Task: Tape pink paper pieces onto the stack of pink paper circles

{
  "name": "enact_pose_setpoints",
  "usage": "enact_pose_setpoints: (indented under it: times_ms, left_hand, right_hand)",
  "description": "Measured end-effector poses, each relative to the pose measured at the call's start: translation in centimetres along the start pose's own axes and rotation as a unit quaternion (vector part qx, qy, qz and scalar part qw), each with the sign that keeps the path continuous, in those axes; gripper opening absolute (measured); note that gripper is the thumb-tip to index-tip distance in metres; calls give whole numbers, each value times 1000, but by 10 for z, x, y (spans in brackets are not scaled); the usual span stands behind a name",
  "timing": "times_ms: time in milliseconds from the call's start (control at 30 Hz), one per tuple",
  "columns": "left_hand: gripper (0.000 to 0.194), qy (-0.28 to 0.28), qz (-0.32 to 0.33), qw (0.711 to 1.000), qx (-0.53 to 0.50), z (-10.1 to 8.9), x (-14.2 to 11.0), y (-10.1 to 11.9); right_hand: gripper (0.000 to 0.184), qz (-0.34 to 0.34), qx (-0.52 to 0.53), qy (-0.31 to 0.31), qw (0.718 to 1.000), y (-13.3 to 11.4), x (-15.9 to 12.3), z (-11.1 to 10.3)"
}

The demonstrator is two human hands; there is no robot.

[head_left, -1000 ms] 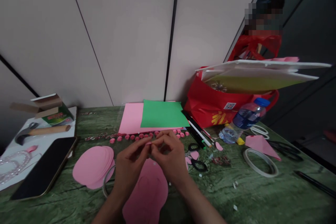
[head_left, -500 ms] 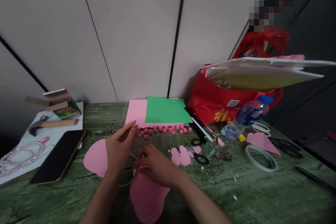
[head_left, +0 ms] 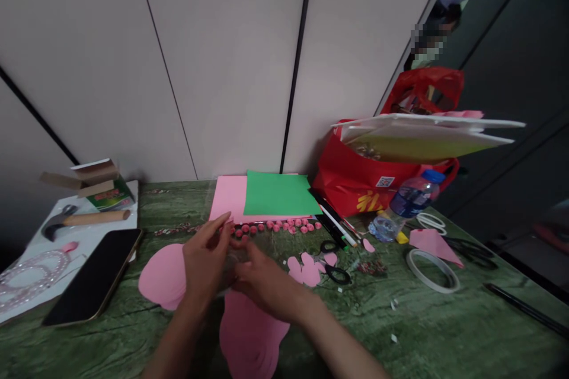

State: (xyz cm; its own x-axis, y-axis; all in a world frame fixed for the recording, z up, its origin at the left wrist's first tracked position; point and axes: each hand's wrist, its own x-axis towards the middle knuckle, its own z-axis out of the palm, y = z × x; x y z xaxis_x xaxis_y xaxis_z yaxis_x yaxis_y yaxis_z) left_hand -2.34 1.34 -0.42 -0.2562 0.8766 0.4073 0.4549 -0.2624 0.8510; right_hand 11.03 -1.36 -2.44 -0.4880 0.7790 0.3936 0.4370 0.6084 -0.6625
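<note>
My left hand (head_left: 207, 257) is raised over the table with thumb and fingers drawn together. Something small and pinkish shows at its fingertips, but I cannot tell it from the row of small pink paper rolls (head_left: 275, 226) behind. Close beside it, my right hand (head_left: 264, 278) has its fingers bent into a pinch; what they hold is hidden. A faint pale curve, part of a tape ring, shows between the hands, mostly covered. Under my right hand lies a pink scalloped paper shape (head_left: 251, 334). A rounded pink paper piece (head_left: 162, 275) lies left of my left wrist.
Green paper (head_left: 280, 192) lies on pink sheets at the back. On the right are scissors (head_left: 338, 274), pink petals (head_left: 306, 269), a tape roll (head_left: 433, 271), a water bottle (head_left: 406, 204) and a red bag (head_left: 347, 180). A phone (head_left: 95, 275) and hammer (head_left: 93, 218) lie left.
My hands have come closer together, and my right fingers have risen toward the left fingertips. The tape ring between them is now more hidden. The whole view has shifted slightly.
</note>
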Motion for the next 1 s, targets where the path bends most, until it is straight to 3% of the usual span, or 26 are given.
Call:
enact_pose_setpoints:
  times_ms: [67,200,333,467,633,1000]
  left_hand:
    - [26,3,33,999,17,3,-2,-1]
    - [24,-10,63,997,30,13,-11,0]
    - [26,-30,-1,998,-47,22,-22,4]
    - [30,27,-103,986,-126,24,-26,13]
    - [32,68,-116,981,-142,23,-27,20]
    - [34,77,-126,981,-125,22,-26,15]
  right_hand:
    - [17,19,-13,-24,999,0,1,-15]
    - [17,46,7,22,999,0,0,-35]
    - [18,61,71,92,991,1,2,-31]
    - [52,107,215,199,950,1,5,-18]
    - [35,108,255,250,928,-6,6,-16]
    - [22,49,154,243,956,-15,4,-18]
